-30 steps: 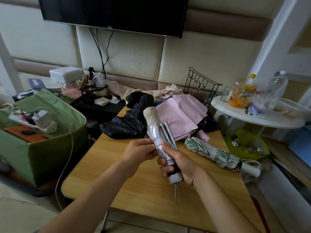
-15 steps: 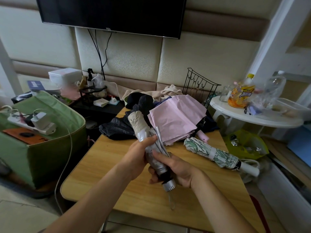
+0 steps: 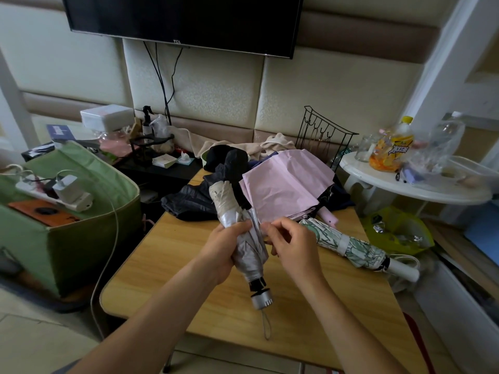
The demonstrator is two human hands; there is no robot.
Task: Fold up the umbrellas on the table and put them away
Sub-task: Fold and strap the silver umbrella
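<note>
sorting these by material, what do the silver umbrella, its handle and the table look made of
Silver umbrella: thin coated fabric, judging by its metallic sheen and soft creases. Its handle: silver-grey with a matte gloss, metal or painted plastic; cannot tell which. Table: light wood or wood-look laminate, with visible grain lines.

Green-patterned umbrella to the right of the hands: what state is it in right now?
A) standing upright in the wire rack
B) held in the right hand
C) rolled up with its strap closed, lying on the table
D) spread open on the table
C: the green-patterned umbrella lies rolled on the wooden table, a pale strap wrapped round its middle, while the left hand and right hand work on the silver umbrella.
</note>
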